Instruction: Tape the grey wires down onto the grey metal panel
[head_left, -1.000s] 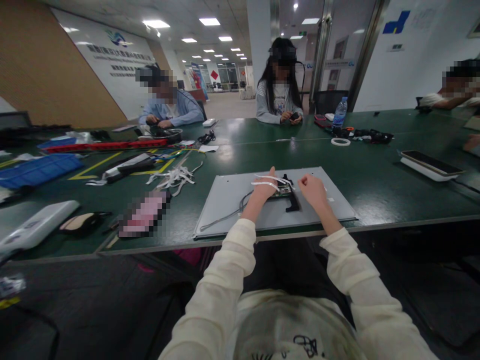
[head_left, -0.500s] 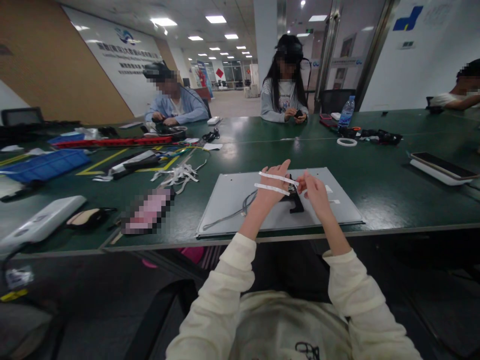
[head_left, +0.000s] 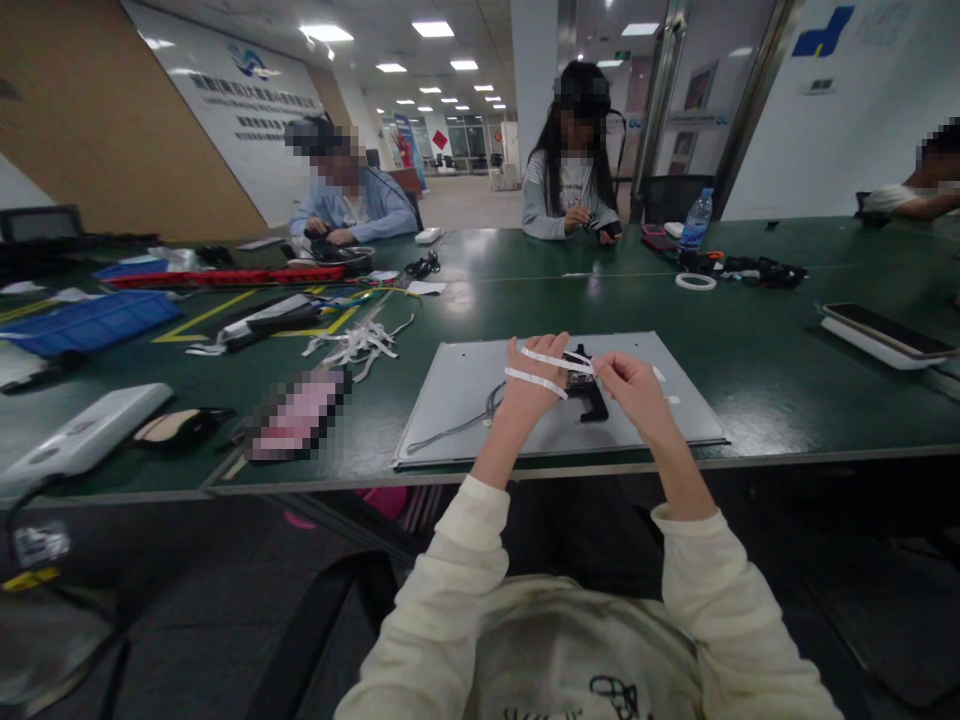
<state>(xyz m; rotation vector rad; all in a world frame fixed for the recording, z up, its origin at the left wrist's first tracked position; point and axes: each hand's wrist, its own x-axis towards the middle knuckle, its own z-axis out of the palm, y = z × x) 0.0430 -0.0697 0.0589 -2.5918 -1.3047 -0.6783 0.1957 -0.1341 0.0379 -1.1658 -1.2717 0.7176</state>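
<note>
A long green surface [head_left: 495, 285] spans the room under ceiling lights [head_left: 328, 33]; two people sit across it. The wall sign [head_left: 259, 110] bears lettering too blurred to read. White strips [head_left: 536, 379] cross the back of the left hand [head_left: 529, 392], above a grey panel [head_left: 450, 395]; I cannot tell its fingers' grip. The right hand [head_left: 636, 392], apart from the strips a second ago, now pinches their ends.

White on the strips [head_left: 534, 379], centre frame — pale grey for the panel [head_left: 457, 405], solid black for the bracket [head_left: 595, 404]! Deep green right across the table [head_left: 480, 300]. Over at left, a bright blue basket [head_left: 112, 318], yellow lines [head_left: 206, 315], a red bar [head_left: 232, 278] — and plain cream sleeves [head_left: 442, 570], bottom of frame.
</note>
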